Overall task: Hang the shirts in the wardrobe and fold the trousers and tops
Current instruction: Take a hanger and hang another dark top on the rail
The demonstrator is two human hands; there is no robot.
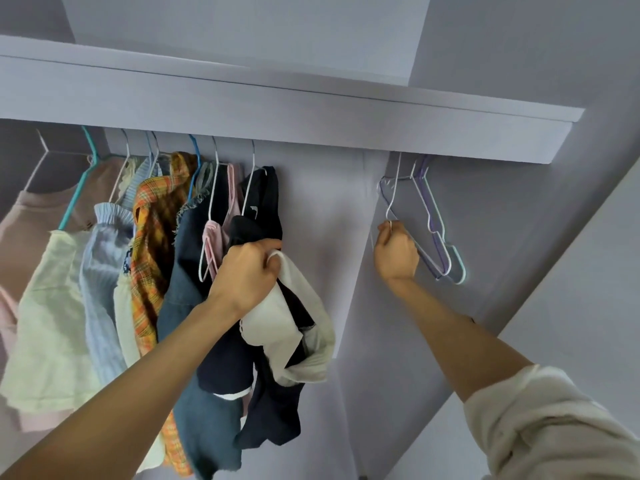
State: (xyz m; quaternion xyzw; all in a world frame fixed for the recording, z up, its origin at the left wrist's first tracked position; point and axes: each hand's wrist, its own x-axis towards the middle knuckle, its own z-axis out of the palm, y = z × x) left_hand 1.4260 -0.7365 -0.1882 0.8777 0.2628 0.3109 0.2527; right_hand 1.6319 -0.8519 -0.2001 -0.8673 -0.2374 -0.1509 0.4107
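My left hand (247, 275) grips a bunched dark navy and white garment (294, 327), held up in front of the hanging clothes. My right hand (396, 252) holds the lower corner of a white wire hanger (393, 199) among a few empty hangers (438, 233), white, purple and pale blue, on the right part of the rail. On the left part hang several garments on hangers: a cream top (52, 306), a light blue ribbed top (100, 289), an orange plaid shirt (156, 237), a dark blue denim piece (187, 289), a pink strappy top (213, 233) and a navy garment (265, 199).
A pale lilac shelf (311, 123) runs above the rail and hides the hanger hooks' tops. A wardrobe wall panel (346, 220) shows behind the gap between the clothes and the empty hangers. A door edge (554, 254) slants across the right.
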